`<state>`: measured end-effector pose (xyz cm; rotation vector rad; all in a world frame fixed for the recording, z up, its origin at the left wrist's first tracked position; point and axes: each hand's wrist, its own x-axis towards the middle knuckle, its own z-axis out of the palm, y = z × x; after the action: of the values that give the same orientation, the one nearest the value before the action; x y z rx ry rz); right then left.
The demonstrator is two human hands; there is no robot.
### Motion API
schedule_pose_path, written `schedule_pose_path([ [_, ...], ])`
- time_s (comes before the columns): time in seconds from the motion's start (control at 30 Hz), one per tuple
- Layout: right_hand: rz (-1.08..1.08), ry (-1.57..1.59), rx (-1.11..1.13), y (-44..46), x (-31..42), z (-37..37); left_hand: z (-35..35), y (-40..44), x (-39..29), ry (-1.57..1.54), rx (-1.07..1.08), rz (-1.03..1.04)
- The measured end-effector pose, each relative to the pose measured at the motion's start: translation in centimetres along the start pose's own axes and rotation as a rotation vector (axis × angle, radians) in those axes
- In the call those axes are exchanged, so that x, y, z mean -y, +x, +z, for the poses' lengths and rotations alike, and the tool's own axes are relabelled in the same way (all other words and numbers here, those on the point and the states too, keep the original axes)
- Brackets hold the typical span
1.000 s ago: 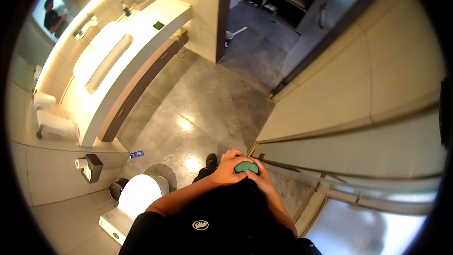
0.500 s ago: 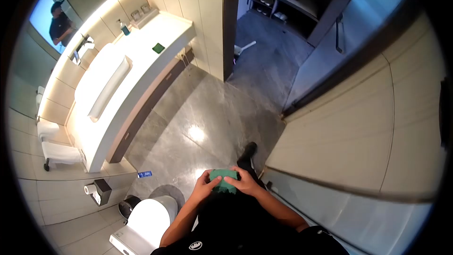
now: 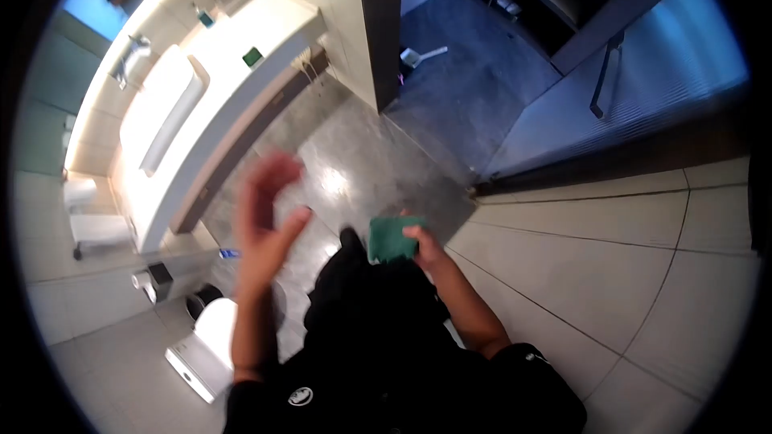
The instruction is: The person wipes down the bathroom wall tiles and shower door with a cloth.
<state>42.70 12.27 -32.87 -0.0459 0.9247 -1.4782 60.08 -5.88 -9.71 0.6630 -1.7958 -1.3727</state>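
Note:
My right hand [image 3: 429, 247] grips a folded green cloth [image 3: 391, 239] at its right edge, the thumb lying on top. The cloth is held in front of my body, above the grey floor. My left hand [image 3: 267, 209] is raised away from the cloth, over the floor near the washbasin counter [image 3: 277, 12]. It is slightly blurred, with thumb and fingers apart and nothing in it. Another small green piece [image 3: 252, 57], a sponge or folded cloth, lies on the counter.
A white basin [image 3: 173, 112] and a soap bottle [image 3: 203, 16] are on the counter. Lower left are a toilet [image 3: 201, 358], a black bin [image 3: 203, 300] and a paper holder [image 3: 159, 281]. A glass door [image 3: 643, 80] stands at right; a long-handled white tool [image 3: 425, 55] lies in the doorway.
Both hands were on the green cloth. The left has let go and swung up and left; the right still holds the cloth, now farther forward. My view has turned and shifted.

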Motion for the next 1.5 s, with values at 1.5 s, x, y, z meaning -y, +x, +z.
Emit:
schedule_pose_path([
  [1.5,-1.561,0.807,-1.148,4.6,6.0,8.4,30.3,13.7,11.2,-0.070,2.033,0.928],
])
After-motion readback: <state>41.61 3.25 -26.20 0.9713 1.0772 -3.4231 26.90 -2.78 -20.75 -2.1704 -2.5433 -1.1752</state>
